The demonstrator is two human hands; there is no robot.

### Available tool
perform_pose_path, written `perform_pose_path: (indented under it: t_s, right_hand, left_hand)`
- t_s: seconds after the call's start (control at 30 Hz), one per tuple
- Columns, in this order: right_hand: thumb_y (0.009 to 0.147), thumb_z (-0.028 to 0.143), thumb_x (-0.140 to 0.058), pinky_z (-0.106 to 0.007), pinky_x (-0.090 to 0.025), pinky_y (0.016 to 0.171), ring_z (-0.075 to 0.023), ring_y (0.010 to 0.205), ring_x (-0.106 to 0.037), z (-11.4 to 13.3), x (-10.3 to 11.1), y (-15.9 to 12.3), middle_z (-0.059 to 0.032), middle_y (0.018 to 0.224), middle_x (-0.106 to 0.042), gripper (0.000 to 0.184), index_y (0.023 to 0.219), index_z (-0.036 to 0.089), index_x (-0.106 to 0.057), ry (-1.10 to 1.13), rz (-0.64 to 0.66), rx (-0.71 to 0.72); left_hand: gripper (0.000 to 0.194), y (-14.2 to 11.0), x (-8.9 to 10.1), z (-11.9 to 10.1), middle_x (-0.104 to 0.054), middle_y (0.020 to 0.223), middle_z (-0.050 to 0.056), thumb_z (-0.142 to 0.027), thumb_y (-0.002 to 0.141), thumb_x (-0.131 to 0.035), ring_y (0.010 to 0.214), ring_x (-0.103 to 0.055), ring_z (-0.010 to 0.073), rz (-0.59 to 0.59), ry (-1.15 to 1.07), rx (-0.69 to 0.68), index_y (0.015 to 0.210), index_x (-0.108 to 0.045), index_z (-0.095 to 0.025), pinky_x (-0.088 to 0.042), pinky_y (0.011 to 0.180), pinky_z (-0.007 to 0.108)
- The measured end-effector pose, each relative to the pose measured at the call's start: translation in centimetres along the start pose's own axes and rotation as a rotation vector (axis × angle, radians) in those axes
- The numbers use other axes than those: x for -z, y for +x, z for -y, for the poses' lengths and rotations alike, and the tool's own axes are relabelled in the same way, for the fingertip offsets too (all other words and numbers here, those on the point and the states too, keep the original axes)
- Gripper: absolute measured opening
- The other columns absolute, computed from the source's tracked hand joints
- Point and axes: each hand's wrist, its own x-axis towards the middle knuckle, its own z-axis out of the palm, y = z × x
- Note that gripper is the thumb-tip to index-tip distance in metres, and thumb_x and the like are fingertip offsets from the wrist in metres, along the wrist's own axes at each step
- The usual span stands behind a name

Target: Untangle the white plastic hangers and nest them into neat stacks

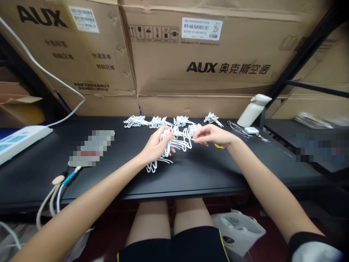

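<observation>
My left hand (159, 145) is closed around a bunch of white wire hooks (178, 144) above the black tabletop. To its right, my right hand (209, 134) pinches the end of a white hook (187, 136) between thumb and fingertips, close to the bunch. A few loose white hooks (152, 167) lie on the table below my left hand. Behind my hands, more hooks lie in small heaps, among them a left heap (135, 121), a middle heap (182, 120) and a right heap (212, 118). Some hooks are partly hidden behind my fingers.
Large cardboard boxes (163, 80) stand along the table's back edge. A white bottle (252, 111), glasses (238, 129) and a white earphone case (251, 130) sit at the right. Yellow ties (219, 146) lie near my right wrist. A phone (92, 149) and power strip (24, 140) are left.
</observation>
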Motion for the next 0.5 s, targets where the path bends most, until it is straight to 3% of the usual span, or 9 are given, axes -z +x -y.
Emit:
perform_pose_path:
  t_s: [0.2,0.5]
  right_hand:
    - [0.067,0.031,-0.074,-0.021,-0.042,0.046,-0.0094,0.057,-0.050,0.30,-0.97,0.07,-0.0022,0.069,-0.061,0.019,0.077,0.015,-0.071,-0.004,-0.042,0.020]
    - [0.067,0.032,-0.074,-0.022,-0.043,0.044,-0.0105,0.056,-0.051,0.17,-0.39,-0.05,-0.0023,0.068,-0.062,0.017,0.074,0.017,-0.072,-0.063,-0.094,0.044]
  left_hand:
    - [0.025,0.00,0.04,0.09,-0.065,0.082,0.003,-0.043,0.081,-0.058,0.057,-0.067,0.0206,-0.012,0.011,0.026,0.095,-0.052,-0.023,-0.049,0.039,0.024]
    - [0.024,-0.04,-0.01,-0.21,-0.066,0.082,0.003,-0.041,0.080,-0.060,0.059,-0.069,0.0226,-0.034,0.015,0.036,0.094,-0.054,-0.023,-0.050,0.040,0.026]
